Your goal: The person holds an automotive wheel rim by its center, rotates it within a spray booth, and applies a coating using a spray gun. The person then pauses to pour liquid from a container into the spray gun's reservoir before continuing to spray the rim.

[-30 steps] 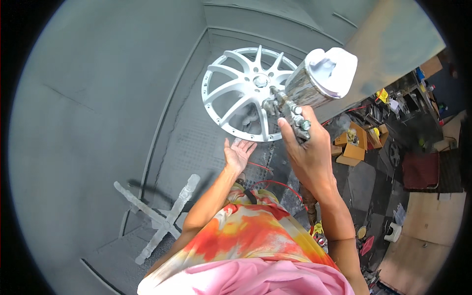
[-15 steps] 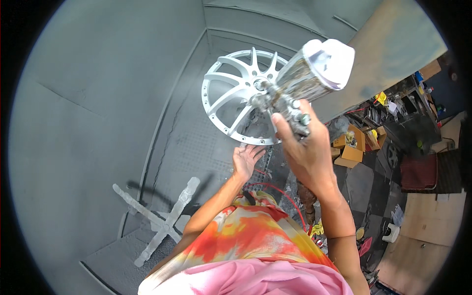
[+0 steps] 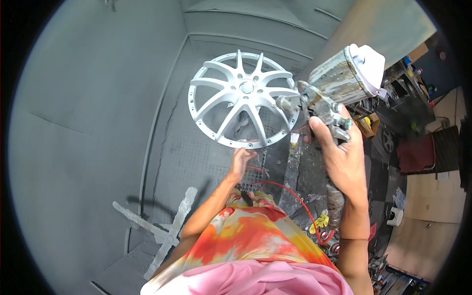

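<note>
A white multi-spoke wheel rim (image 3: 246, 87) stands in front of me, its face turned up toward me. At its near edge is my left hand (image 3: 240, 164), the fingers curled under and against the lip; their tips are partly hidden. To the right of the rim, my right hand (image 3: 346, 164) is wrapped round a paint-spattered spray gun (image 3: 319, 104). The gun's nozzle points left, over the rim's right edge. A stained paint cup (image 3: 339, 76) with a white top sits on the gun, tilted to the right.
A grey-coated cross-shaped stand (image 3: 168, 237) is at lower left, by the grey booth wall (image 3: 88, 123). From below the gun, a red hose (image 3: 295, 196) loops across the floor. A yellow cloth (image 3: 319, 222), a cardboard box (image 3: 369, 127) and a dark red chair (image 3: 415, 155) lie rightward.
My right hand has moved the spray gun rightward, off the rim's centre. My left hand's spread fingers have closed against the rim's near edge. The view has shifted slightly.
</note>
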The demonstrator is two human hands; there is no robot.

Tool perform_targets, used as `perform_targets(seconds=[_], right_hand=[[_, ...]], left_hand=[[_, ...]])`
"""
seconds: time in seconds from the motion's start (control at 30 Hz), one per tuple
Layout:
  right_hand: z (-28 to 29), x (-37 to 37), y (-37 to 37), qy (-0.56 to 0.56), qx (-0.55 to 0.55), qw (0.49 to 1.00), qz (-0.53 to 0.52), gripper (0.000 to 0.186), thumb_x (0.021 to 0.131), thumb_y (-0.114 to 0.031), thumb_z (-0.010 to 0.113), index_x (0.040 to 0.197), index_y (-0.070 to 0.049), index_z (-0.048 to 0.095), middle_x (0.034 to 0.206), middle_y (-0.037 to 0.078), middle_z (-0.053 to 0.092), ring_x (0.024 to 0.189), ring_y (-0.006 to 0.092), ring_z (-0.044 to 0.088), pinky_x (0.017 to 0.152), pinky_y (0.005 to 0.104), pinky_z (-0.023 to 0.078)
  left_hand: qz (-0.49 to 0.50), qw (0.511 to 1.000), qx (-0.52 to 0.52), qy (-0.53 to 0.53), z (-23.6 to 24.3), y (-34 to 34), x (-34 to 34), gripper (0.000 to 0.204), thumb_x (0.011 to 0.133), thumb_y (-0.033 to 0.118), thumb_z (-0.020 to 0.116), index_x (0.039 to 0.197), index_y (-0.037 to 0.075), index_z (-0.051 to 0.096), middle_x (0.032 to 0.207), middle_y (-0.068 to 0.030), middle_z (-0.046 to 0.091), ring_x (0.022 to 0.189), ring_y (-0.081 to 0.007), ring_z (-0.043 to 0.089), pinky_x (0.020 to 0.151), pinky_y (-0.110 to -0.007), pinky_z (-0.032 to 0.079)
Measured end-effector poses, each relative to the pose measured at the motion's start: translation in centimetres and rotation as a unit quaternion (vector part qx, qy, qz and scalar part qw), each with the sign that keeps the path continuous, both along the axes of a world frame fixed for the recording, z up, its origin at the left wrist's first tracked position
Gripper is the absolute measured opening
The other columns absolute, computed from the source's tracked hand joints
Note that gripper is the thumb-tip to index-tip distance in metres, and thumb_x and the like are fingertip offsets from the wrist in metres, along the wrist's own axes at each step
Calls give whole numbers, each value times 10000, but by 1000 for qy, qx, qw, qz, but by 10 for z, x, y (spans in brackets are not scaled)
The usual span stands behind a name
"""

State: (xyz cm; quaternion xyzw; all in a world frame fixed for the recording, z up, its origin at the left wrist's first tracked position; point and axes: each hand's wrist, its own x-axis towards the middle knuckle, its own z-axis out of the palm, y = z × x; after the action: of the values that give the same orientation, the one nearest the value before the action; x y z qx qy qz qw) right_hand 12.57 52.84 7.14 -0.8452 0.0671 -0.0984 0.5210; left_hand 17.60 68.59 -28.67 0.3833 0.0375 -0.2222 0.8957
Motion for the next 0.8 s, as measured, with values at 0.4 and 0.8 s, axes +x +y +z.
perform_targets(seconds=[0.4,0.8], right_hand=[[-4,7,-32,-62,-35,995,-73,224,993,-178,676,1114,4,633,834,10,637,717,77,589,667,261,487],[-38,-59,-42,163,2,987,13,209,961,-138,696,1098,-1,618,807,121,670,721,131,611,678,332,499]], left_hand=[[106,970,211,58,9,217,204,590,917,477,459,1298,35,550,1205,-161,676,931,-231,616,961,-434,471],[252,955,135,77,23,259,157,710,1007,488,360,1337,-124,499,1290,-286,578,1160,-370,606,1053,-492,505]])
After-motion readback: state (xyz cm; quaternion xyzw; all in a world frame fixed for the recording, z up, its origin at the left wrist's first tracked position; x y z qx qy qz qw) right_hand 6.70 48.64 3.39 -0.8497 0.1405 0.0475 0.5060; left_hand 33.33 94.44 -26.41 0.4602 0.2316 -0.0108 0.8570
